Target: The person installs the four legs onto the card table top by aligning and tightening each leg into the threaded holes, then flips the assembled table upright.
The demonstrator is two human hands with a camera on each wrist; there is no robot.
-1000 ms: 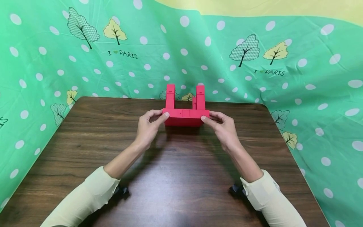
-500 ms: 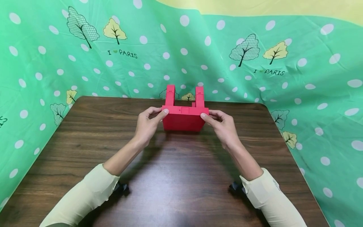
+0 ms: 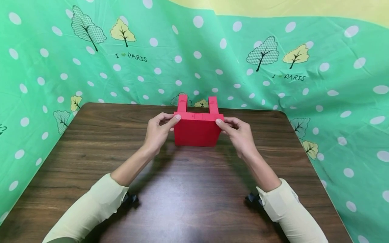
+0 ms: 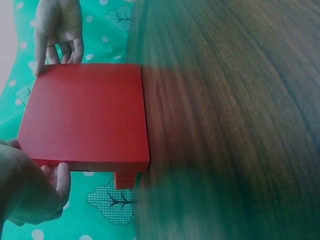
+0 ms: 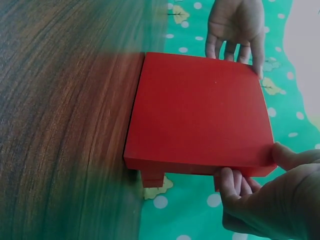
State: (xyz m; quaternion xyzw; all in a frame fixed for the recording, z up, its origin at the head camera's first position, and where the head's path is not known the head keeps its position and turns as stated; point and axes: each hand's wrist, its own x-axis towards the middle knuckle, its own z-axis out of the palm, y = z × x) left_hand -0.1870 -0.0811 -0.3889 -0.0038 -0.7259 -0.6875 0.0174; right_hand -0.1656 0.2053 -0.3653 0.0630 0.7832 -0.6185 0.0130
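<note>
A small red stool-like piece [image 3: 196,132], with a flat square top and stubby legs, stands tipped on one edge on the brown table [image 3: 194,189]. Its smooth top faces me, and the two legs visible in the head view point toward the back. My left hand [image 3: 158,132] pinches its upper left corner, thumb on the front. At the upper right corner my right hand [image 3: 238,135] holds it in the same way. In the left wrist view, curled fingers of the left hand [image 4: 35,185] lie against its side edge. Some of the legs are hidden behind the top.
A green dotted cloth [image 3: 194,50] with printed trees hangs behind the table and along both sides. Dark wrist devices [image 3: 131,201] show below the sleeves. The table's back edge lies just behind the red piece.
The red piece has tilted, its lower edge coming toward me so more of the flat top shows. Its legs have dropped lower at the back. Both hands keep hold, with little shift.
</note>
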